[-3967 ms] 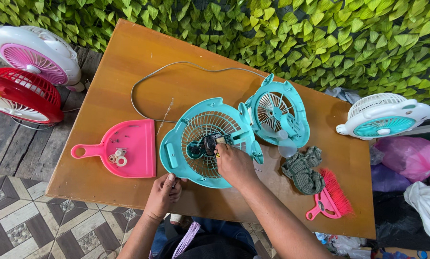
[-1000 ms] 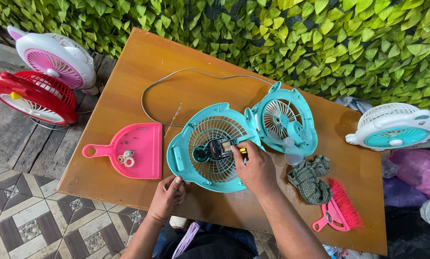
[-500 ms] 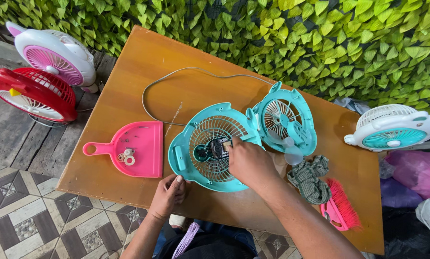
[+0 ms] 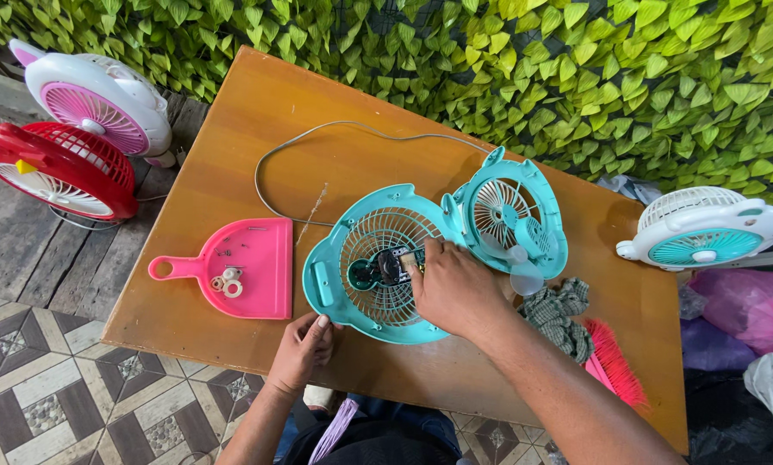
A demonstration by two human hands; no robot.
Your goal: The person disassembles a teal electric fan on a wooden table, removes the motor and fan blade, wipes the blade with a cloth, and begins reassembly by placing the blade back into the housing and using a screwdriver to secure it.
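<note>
Two halves of a teal fan lie opened on a wooden desk point(image 4: 231, 112), the work on them appearing, by the look of things, roughly midway. The rear half point(image 4: 378, 267), a round grille with the dark motor point(image 4: 386, 265) at its centre, sits flat near the front edge of the desk, while the front half point(image 4: 511, 215) with its pale blades lies touching it on the far right side. The right hand point(image 4: 455, 288) rests on the grille, its fingers point(image 4: 428, 251) pinched around a small yellowish part just beside the motor; what that part is cannot be told. The left hand point(image 4: 302, 349) presses on the desk's front edge just below the teal rim, its fingers curled and grasping nothing. A pink dustpan point(image 4: 248, 258) beside the fan holds a few small white rings and tiny bits point(image 4: 227, 280), likely removed fittings, which suggests the taking apart is done and the motor work is in hand, with closing up the casing not yet done. A grey cord point(image 4: 352, 129) loops across the desk behind the fan. A checked cloth point(image 4: 558, 314) and a pink brush point(image 4: 614, 362) lie to the right. Three other fans, one red point(image 4: 59, 168), one white and pink point(image 4: 98, 99), one white and teal point(image 4: 705, 228), stand off the desk, in front of a wall of green leaves point(image 4: 576, 69).
</note>
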